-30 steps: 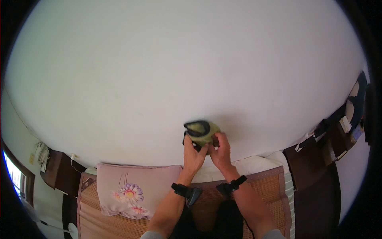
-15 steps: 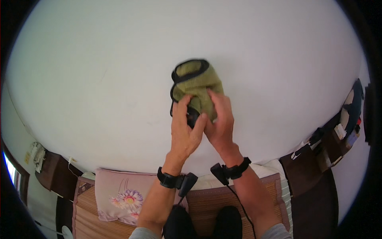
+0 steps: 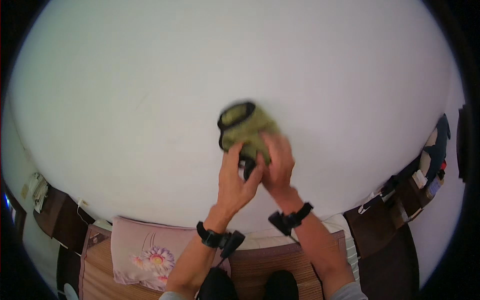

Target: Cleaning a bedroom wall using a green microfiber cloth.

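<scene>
An olive-green cloth item with black trim [image 3: 248, 127] is held up in front of the white wall; its exact kind I cannot make out. Its upper end shows a rounded black-edged loop, and a small black part peeks out between my hands. My left hand [image 3: 235, 182] grips its lower left side, fingers behind and thumb toward the middle. On the lower right, my right hand [image 3: 278, 162] has its fingers pressed on the cloth, slightly blurred. The two thumbs meet close together below it. Each wrist wears a black strap with a small box.
Below lies a bed with a woven brown mat [image 3: 270, 260] and a pink flowered pillow [image 3: 150, 252]. A dark bedside cabinet [image 3: 64, 215] stands at left. At right, a dark shelf unit [image 3: 375, 225] holds small items and a plush toy [image 3: 436, 147].
Both hands and the cloth item appear lower in the view and the item is tilted a little more to the left. The whole scene has shifted slightly as the head moved.
</scene>
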